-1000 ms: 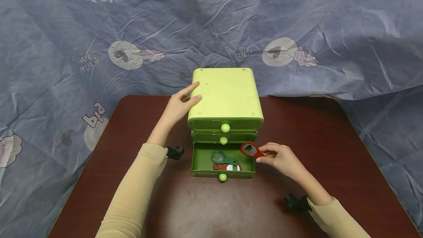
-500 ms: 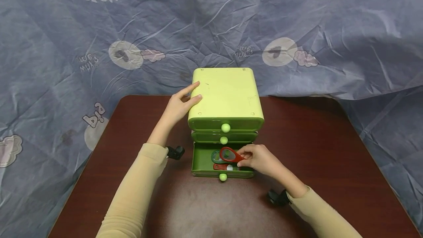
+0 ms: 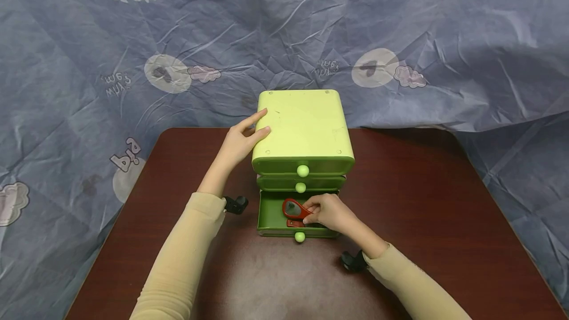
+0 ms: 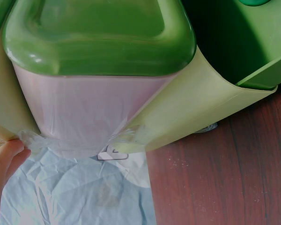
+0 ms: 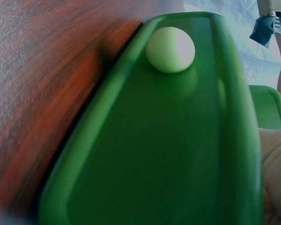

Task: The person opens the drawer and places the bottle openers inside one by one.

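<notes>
My right hand (image 3: 331, 211) pinches the handle of a small red magnifying glass (image 3: 285, 210) inside the pulled-out bottom drawer (image 3: 268, 214) of a yellow-topped cabinet (image 3: 306, 122). Just in front of the lens lies another red piece (image 3: 295, 223), partly covered by the fingers. The green magnifying glass is hidden from the head view now. My left hand (image 3: 237, 143) rests against the cabinet's upper left edge, thumb and fingers spread over it. In the right wrist view, the drawer's green front (image 5: 145, 145) covers most of that hand.
The two upper drawers (image 3: 280, 183) are pushed in, each with a round pale-green knob. The cabinet stands on a dark red-brown wooden table (image 3: 400, 181). A grey-blue printed cloth (image 3: 284, 38) hangs behind. Both wrists carry black cameras (image 3: 354, 260).
My right hand has brought the red magnifying glass leftward, from the drawer's right side to over its middle, covering the green one. The left hand stays put.
</notes>
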A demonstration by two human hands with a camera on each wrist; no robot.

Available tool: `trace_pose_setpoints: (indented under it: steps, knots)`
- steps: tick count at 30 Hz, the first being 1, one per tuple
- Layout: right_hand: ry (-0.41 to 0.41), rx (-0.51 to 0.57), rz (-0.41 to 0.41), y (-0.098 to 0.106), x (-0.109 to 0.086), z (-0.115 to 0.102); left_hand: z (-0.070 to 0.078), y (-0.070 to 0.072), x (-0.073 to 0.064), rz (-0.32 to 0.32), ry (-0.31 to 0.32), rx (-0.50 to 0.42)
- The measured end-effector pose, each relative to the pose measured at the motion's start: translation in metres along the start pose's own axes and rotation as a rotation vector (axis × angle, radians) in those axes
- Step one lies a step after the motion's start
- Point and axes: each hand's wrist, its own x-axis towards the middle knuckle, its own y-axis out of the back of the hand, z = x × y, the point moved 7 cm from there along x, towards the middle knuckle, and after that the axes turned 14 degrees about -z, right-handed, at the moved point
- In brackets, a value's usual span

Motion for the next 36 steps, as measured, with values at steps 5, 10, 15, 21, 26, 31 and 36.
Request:
trace_pose_setpoints:
  steps: [5, 10, 15, 21, 26, 31, 36]
  knots:
    - [-0.031, 0.011, -0.009, -0.008, 0.007, 0.001, 0.000, 0.000, 0.000, 0.004, 0.000, 0.007]
    - [-0.030, -0.007, 0.020, -0.010, 0.009, 0.002, 0.001, -0.001, 0.000, 0.006, -0.008, -0.007]
    - [-0.026, -0.072, 0.066, -0.009, 0.008, -0.001, 0.002, -0.001, 0.000, 0.013, -0.013, -0.007]
    - [-0.027, -0.128, 0.099, -0.005, -0.001, -0.005, 0.003, -0.001, 0.000, 0.016, -0.016, -0.018]
    - [0.036, -0.074, 0.118, 0.001, -0.014, -0.010, 0.002, -0.001, 0.001, 0.012, -0.015, -0.021]
    - [0.092, 0.059, 0.093, 0.004, -0.030, -0.017, 0.002, 0.000, 0.001, 0.013, -0.011, -0.014]
    - [0.128, 0.178, 0.029, -0.001, -0.044, -0.025, 0.000, 0.000, 0.000, 0.019, -0.013, -0.010]
